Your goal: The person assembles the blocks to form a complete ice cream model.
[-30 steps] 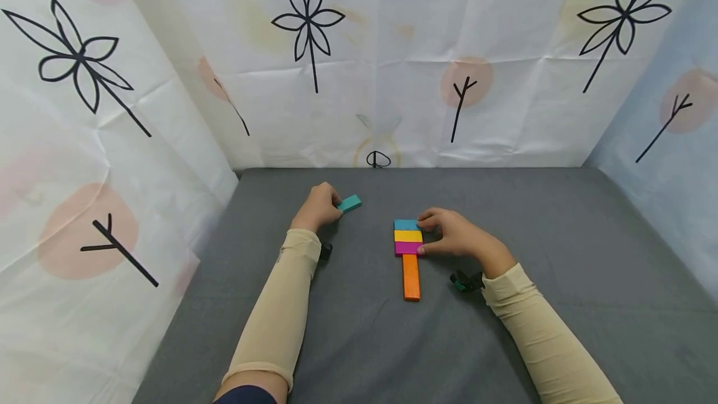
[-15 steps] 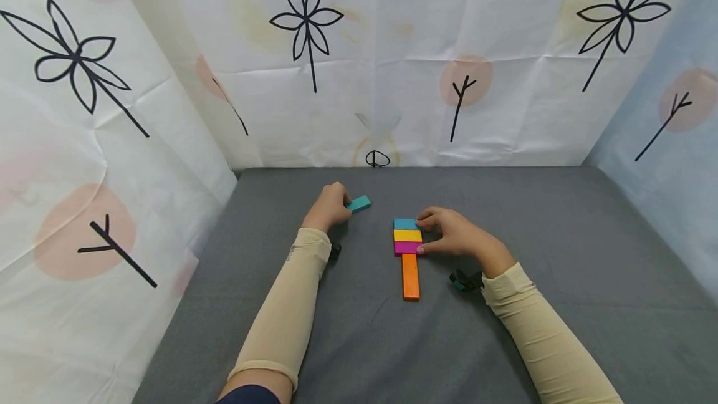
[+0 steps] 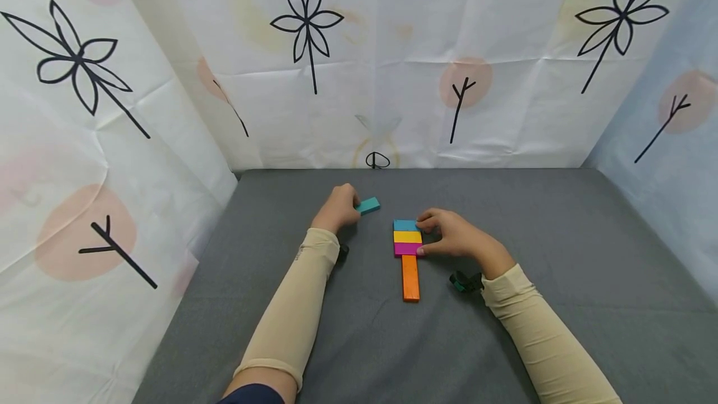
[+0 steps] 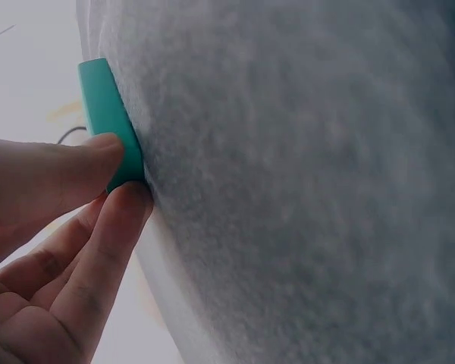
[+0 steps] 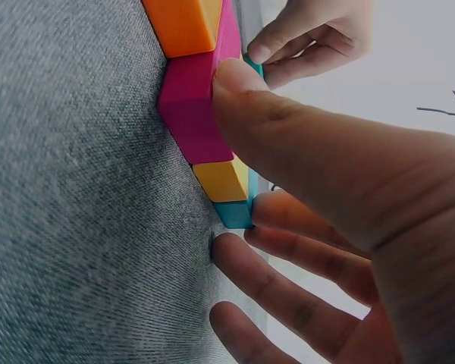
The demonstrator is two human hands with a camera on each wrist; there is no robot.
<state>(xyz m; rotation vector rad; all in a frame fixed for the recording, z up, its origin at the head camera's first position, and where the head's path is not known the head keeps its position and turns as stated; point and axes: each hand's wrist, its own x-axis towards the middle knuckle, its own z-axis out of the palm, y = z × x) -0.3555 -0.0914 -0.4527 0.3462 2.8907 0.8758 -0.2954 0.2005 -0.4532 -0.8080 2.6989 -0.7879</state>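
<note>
In the head view, my left hand (image 3: 338, 208) pinches a teal block (image 3: 369, 206) by its near end, behind and left of a row of blocks. The left wrist view shows the thumb and a fingertip on this teal block (image 4: 106, 114); it is at or just above the cloth. Blue (image 3: 405, 225), yellow (image 3: 407, 237) and magenta (image 3: 406, 249) blocks lie side by side, touching. An orange block (image 3: 411, 279) extends from the magenta one toward me. My right hand (image 3: 459, 235) holds the row's right side, thumb on magenta (image 5: 197, 121), a finger at blue.
Grey cloth (image 3: 505, 204) covers the table. White fabric walls (image 3: 421, 30) with printed flowers and trees stand behind and at the sides. A small dark device (image 3: 465, 281) is worn at the right wrist, above the cloth.
My left hand has carried the teal block steadily rightward, closer to the row of blocks. My right hand and the other blocks have stayed in place.
</note>
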